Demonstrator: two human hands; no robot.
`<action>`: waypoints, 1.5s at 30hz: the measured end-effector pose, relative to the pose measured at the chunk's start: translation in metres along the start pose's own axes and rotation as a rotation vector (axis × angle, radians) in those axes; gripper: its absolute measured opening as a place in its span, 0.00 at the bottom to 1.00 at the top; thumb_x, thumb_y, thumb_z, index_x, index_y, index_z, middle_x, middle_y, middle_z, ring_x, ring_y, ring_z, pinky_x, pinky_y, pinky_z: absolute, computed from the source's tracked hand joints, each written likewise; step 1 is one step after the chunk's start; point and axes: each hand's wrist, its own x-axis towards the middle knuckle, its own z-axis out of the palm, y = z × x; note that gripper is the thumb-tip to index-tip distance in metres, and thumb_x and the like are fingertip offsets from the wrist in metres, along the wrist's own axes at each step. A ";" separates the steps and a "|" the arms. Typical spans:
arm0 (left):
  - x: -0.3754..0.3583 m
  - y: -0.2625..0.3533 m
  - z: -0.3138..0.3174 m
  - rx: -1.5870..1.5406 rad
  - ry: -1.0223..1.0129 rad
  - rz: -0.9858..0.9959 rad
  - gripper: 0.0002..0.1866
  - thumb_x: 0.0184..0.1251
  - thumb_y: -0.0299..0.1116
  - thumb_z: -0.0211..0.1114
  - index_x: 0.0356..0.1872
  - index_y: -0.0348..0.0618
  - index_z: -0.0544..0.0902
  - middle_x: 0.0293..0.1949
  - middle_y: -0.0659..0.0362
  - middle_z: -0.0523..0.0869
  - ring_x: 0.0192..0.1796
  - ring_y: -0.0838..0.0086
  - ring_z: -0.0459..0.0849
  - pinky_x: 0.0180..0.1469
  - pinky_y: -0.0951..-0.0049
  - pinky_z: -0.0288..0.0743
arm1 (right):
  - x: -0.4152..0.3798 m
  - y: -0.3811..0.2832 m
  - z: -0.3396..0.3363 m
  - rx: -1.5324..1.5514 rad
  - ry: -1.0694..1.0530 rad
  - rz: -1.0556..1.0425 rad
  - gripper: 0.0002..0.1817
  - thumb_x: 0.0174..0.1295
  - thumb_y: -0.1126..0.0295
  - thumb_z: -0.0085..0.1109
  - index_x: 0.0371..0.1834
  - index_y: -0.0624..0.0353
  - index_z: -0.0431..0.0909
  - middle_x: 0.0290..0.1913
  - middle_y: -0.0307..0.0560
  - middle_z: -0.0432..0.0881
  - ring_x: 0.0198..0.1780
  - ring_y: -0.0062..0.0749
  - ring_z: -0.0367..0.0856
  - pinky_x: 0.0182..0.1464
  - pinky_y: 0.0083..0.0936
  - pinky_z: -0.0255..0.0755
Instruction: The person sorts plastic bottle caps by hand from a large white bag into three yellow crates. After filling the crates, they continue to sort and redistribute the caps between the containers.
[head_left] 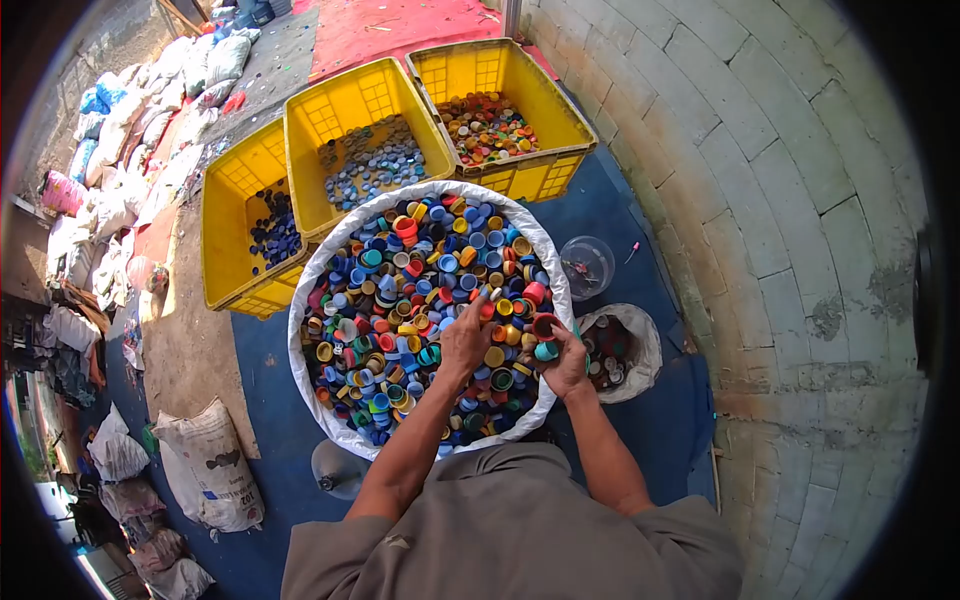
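A large round sack with a white rolled rim [306, 265] is full of mixed plastic bottle caps [380, 345]. Over the middle of the heap is my left hand [465, 342], its fingers drawn together; a small white piece shows at the fingertips, too small to name. My right hand [568, 366] is closed near the sack's right edge. Held in its fingers are a dark red bottle cap [545, 325] and a teal bottle cap [546, 351].
Three yellow crates [432, 125] beyond the sack hold sorted caps. On the right stand a clear round tub [587, 267] and a smaller white sack [640, 372]. A clear container [340, 468] and a filled woven sack [207, 468] lie left. A block wall [790, 220] borders the right.
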 end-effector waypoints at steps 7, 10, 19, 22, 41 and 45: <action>0.006 -0.007 0.015 0.110 0.049 0.063 0.10 0.60 0.32 0.65 0.43 0.47 0.80 0.36 0.54 0.86 0.37 0.56 0.82 0.37 0.60 0.76 | -0.019 0.016 -0.010 0.053 -0.108 0.029 0.22 0.62 0.67 0.49 0.60 0.61 0.70 0.51 0.54 0.80 0.43 0.38 0.84 0.43 0.35 0.80; 0.006 -0.009 0.016 0.055 0.118 0.097 0.12 0.58 0.31 0.66 0.43 0.46 0.81 0.36 0.53 0.86 0.36 0.56 0.80 0.39 0.62 0.75 | -0.019 0.021 -0.010 0.035 -0.105 0.027 0.24 0.59 0.69 0.48 0.61 0.61 0.68 0.53 0.54 0.79 0.45 0.39 0.83 0.44 0.35 0.80; 0.005 0.012 -0.033 -1.504 -0.126 -0.731 0.14 0.71 0.34 0.58 0.51 0.38 0.80 0.41 0.58 0.84 0.41 0.74 0.85 0.31 0.77 0.72 | -0.011 0.006 0.014 0.109 -0.223 0.060 0.41 0.39 0.73 0.46 0.67 0.62 0.62 0.59 0.57 0.75 0.56 0.46 0.78 0.59 0.45 0.73; -0.002 0.014 -0.036 -1.666 -0.063 -0.903 0.16 0.70 0.34 0.56 0.54 0.36 0.78 0.46 0.54 0.82 0.46 0.70 0.84 0.35 0.78 0.76 | -0.010 0.002 0.024 0.129 -0.262 0.079 0.46 0.34 0.73 0.46 0.69 0.61 0.59 0.62 0.58 0.73 0.61 0.48 0.75 0.64 0.47 0.68; -0.008 0.021 -0.014 -1.951 -0.072 -0.848 0.19 0.65 0.32 0.54 0.54 0.33 0.75 0.50 0.50 0.82 0.51 0.61 0.81 0.58 0.63 0.72 | 0.016 -0.002 0.010 0.003 -0.276 0.087 0.48 0.30 0.91 0.45 0.67 0.59 0.59 0.59 0.53 0.74 0.61 0.43 0.77 0.63 0.40 0.75; -0.008 0.020 -0.010 -1.984 -0.105 -0.882 0.19 0.64 0.35 0.55 0.52 0.35 0.76 0.48 0.51 0.82 0.48 0.63 0.80 0.55 0.65 0.72 | 0.021 -0.003 0.008 0.058 -0.237 0.107 0.46 0.32 0.92 0.45 0.65 0.59 0.60 0.56 0.55 0.75 0.60 0.45 0.78 0.62 0.40 0.75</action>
